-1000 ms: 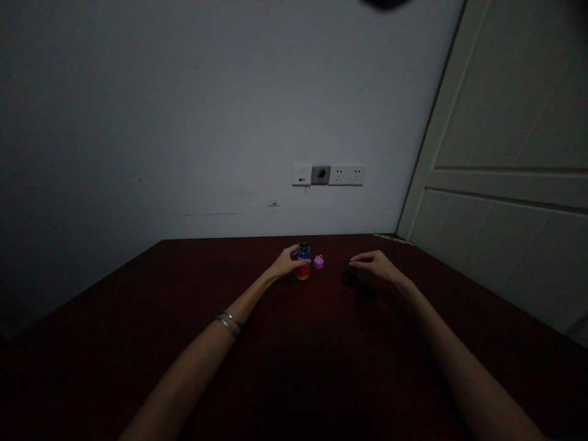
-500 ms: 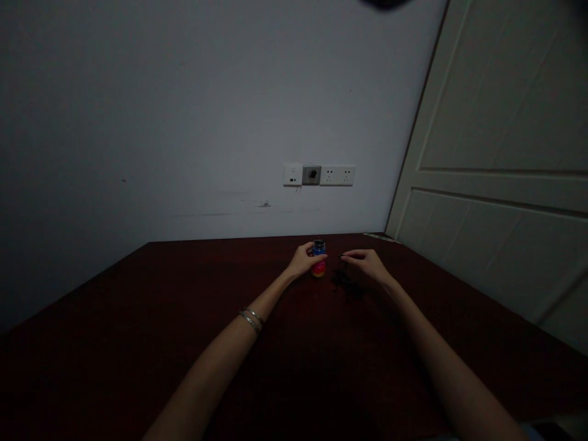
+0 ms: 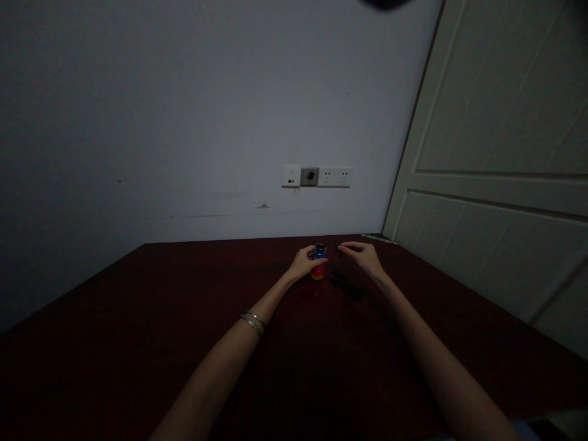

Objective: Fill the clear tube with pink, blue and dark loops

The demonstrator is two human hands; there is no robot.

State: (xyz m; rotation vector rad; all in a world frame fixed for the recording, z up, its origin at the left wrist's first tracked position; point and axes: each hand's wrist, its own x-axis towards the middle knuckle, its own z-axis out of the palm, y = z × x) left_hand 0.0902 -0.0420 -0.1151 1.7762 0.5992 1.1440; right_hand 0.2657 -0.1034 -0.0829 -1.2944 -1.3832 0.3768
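A small glass jar (image 3: 318, 271), blue above and pink to yellow below, stands upright on the dark red table. My left hand (image 3: 303, 262) is wrapped round it from the left, thumb across its front. Just right of the jar's mouth, my right hand (image 3: 362, 254) pinches a small dark piece (image 3: 337, 247) with thin, irregular edges; its kind is too dim to tell. On the table below that hand lies a loose heap of dark bits (image 3: 344, 286), close to the jar's right side.
The table (image 3: 193, 306) meets a grey wall (image 3: 206, 122) at its far edge. Wall sockets (image 3: 334, 177) sit above the jar. A pale panelled door (image 3: 496, 202) rises along the right side. A flat strip (image 3: 379, 238) lies at the back right corner.
My right hand has risen from just above the dark heap and moved slightly left, with the dark piece between its fingertips. My left hand still holds the jar in place.
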